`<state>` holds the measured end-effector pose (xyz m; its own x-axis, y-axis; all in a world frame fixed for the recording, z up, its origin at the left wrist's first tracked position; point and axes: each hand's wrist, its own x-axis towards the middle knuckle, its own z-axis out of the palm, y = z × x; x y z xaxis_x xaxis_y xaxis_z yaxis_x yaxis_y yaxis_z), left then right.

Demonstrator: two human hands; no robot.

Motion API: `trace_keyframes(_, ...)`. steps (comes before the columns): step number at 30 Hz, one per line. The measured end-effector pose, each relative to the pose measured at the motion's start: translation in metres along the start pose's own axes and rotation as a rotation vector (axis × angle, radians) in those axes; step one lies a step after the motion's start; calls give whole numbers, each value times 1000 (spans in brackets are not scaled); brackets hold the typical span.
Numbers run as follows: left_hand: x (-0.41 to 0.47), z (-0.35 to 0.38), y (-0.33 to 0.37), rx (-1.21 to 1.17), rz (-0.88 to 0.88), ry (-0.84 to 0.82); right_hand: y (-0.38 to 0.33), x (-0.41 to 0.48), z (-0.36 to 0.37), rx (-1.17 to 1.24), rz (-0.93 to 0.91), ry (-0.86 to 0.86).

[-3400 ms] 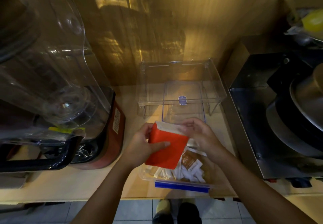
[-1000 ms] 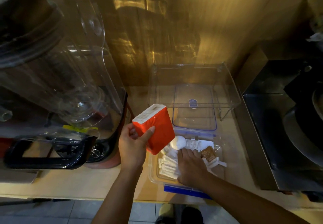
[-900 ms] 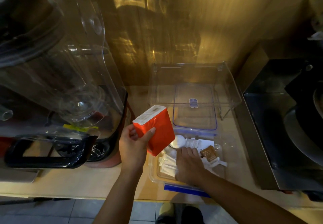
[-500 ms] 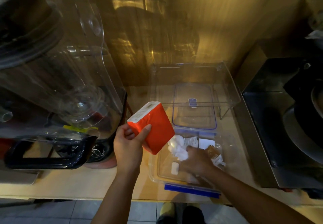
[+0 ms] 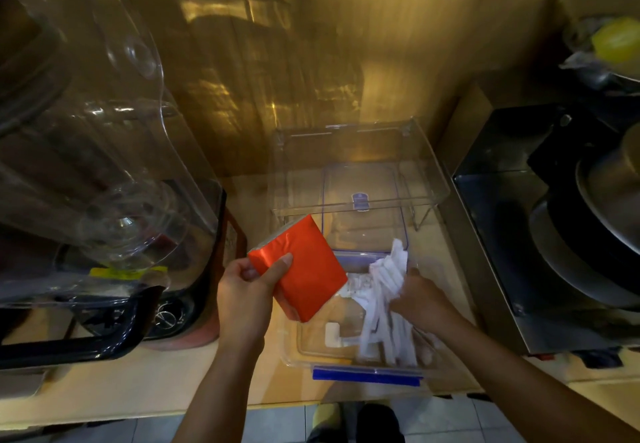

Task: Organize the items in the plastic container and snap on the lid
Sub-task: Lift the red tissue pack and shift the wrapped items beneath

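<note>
Starting at your far left, a big clear blender jar sits on a dark base with a red body, taking up that side of the wooden counter.

Your left hand grips an orange packet, thumb across its face and fingers curled behind; the packet is tilted and held above the left rim of the plastic container, not resting in it.

That container stands near the counter's front edge, open, with a blue latch along its near side. Inside, a small white piece lies on the bare clear floor at the left, and more white sachets lie toward the back. Your right hand has its fingers curled round a bunch of white sachets, lifting them over the right half of the container; the bunch is motion-blurred, so you cannot count them.

Just behind the container lies its clear lid with a blue rim and a small blue label, flat on the counter under a clear acrylic riser that stands against the wall.

At your right a steel appliance holds dark pans, and something yellow sits in the upper corner.
</note>
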<state>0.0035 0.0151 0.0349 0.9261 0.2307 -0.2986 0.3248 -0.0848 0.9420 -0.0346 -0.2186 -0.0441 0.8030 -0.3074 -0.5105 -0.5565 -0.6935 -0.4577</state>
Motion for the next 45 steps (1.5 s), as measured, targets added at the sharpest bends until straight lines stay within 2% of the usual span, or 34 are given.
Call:
trace_keyframes(2,2,-2,2,-9,-5,-2,2,-3,6,-72,3,25)
trace_keyframes(4,4,-5,5,-8,-10,3,4,-7,11,-140,-39,156)
trace_keyframes(7,6,-8,6,-5,-10,26,-3,-14,16,-328,-205,406)
trace_keyframes(9,6,-10,6,0,-11,36,-11,-16,17,-475,-320,502)
trace_keyframes(11,5,-12,6,-2,-13,42,-22,-16,16,-495,-497,576)
trace_keyframes(13,5,-14,6,8,-22,37,-34,-14,18,-479,-750,514)
trace_keyframes(15,5,-16,6,24,-34,24,-48,-10,22,-491,-904,318)
trace_keyframes(17,5,-17,6,41,-50,-6,-60,-3,25,-375,-827,87)
trace_keyframes(19,5,-18,5,64,-67,-59,-67,7,30,-294,-725,-64)
trace_keyframes(21,5,-20,4,113,-90,-133,-72,12,34,-343,-647,-130)
trace_keyframes(25,5,-17,-4,197,-137,-201,-68,12,35,-328,-590,-152)
trace_keyframes(28,5,-9,-7,209,-126,-200,-57,10,24,-558,-743,-214)
trace_keyframes(30,6,-4,-7,232,-121,-179,-48,10,21,-839,-919,-201)
trace_keyframes(33,10,2,-4,277,-131,-162,-39,11,23,-1052,-982,-195)
trace_keyframes(35,11,7,-5,343,-139,-203,-33,10,25,-1030,-939,-207)
trace_keyframes(38,10,17,-9,556,-108,-286,-18,9,24,-999,-867,-138)
trace_keyframes(40,6,26,-12,674,-36,-288,-13,7,19,-946,-875,-58)
trace_keyframes(43,0,36,-16,715,111,-303,-5,14,19,-884,-846,71)
trace_keyframes(45,-4,39,-22,831,215,-352,-1,13,22,-900,-779,33)
